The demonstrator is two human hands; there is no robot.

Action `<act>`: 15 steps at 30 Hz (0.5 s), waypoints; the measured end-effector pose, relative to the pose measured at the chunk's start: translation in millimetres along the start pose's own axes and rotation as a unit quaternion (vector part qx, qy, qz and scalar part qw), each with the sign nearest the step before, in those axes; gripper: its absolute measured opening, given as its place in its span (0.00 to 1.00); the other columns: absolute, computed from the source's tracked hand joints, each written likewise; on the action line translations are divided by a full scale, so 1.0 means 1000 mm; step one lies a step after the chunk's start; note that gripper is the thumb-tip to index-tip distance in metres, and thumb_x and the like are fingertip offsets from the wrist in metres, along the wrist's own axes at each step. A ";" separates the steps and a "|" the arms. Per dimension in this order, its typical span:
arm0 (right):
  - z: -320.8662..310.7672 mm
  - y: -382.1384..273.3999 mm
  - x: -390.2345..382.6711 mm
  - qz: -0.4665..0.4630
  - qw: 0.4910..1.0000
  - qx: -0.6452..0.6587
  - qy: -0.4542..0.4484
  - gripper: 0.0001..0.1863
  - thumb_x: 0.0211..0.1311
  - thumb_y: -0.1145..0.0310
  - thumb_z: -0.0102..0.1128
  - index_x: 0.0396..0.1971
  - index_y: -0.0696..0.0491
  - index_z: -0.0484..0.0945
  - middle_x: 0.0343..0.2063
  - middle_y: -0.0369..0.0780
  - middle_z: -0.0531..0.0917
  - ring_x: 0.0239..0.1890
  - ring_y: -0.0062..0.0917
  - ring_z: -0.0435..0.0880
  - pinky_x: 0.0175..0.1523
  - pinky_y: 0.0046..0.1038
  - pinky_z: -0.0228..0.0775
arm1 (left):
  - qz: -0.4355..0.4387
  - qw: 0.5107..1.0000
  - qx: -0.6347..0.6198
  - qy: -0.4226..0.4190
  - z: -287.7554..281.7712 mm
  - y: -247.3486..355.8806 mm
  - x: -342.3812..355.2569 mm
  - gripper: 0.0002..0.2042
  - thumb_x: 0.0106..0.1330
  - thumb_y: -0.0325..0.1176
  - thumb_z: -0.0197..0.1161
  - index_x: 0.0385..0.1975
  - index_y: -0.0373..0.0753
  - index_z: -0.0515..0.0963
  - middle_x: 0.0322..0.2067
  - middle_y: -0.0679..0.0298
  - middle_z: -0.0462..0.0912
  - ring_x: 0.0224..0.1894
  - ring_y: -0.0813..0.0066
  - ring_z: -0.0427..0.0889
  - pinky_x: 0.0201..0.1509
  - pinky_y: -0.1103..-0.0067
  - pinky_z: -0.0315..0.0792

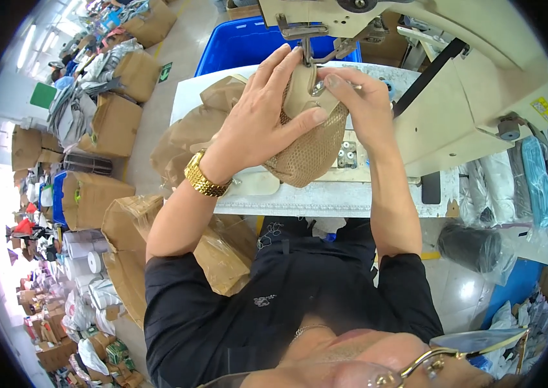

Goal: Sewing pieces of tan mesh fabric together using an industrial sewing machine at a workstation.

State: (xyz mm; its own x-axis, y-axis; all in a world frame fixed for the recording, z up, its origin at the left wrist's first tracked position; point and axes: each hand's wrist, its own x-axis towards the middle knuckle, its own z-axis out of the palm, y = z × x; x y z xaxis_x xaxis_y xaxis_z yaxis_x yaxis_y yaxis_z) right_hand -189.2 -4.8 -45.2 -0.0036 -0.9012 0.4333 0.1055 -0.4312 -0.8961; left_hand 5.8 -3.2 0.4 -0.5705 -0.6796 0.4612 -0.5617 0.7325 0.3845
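Note:
Under the sewing machine's needle and presser foot (306,55) is a tan piece with honeycomb mesh (306,155) and a smooth light strip. My left hand (261,113), with a gold watch on the wrist, lies over its left side, fingers stretched toward the presser foot and thumb across the mesh. My right hand (367,107) grips the piece's upper right edge, thumb near a small metal part (318,88); some fingertips are hidden. More tan material (180,139) lies bunched to the left on the white table (261,205).
A blue bin (222,45) stands behind the table. Cardboard boxes (99,197) and heaped material (73,110) line the floor at left. The machine's body (481,90) fills the upper right, with bagged fabric bundles (500,187) below it and a dark wrapped roll (471,249) lower right.

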 end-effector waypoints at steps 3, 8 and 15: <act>0.001 0.003 0.003 -0.006 1.000 0.007 0.004 0.12 0.65 0.66 0.61 0.41 0.59 0.84 0.34 0.36 0.86 0.37 0.14 0.79 0.44 0.19 0.71 | -0.001 0.999 0.007 0.033 0.009 -0.004 0.000 0.40 0.62 0.55 0.62 0.66 0.31 0.59 0.65 0.43 0.59 0.67 0.47 0.62 0.68 0.64 0.59; -0.001 0.004 0.011 -0.006 0.999 0.032 -0.011 0.12 0.65 0.66 0.62 0.40 0.59 0.84 0.34 0.35 0.85 0.37 0.13 0.79 0.44 0.19 0.71 | 0.003 0.999 0.004 0.051 0.011 -0.007 0.001 0.40 0.61 0.54 0.63 0.65 0.31 0.59 0.64 0.45 0.60 0.65 0.47 0.63 0.67 0.64 0.61; -0.008 0.011 0.016 0.015 0.998 0.062 -0.018 0.11 0.65 0.67 0.61 0.38 0.59 0.84 0.31 0.33 0.84 0.34 0.12 0.78 0.40 0.16 0.70 | -0.001 0.998 -0.011 0.059 0.015 -0.004 0.004 0.40 0.61 0.54 0.63 0.65 0.30 0.59 0.63 0.44 0.61 0.64 0.46 0.64 0.66 0.63 0.62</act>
State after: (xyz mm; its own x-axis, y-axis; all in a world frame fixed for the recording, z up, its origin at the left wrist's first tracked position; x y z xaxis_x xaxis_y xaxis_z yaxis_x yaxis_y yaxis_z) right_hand -196.1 -24.5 -48.5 0.0374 -0.9102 0.4125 0.2270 -0.3942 -0.8905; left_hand -3.5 -9.6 -11.5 -0.4939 -0.6732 0.5503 -0.5488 0.7323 0.4032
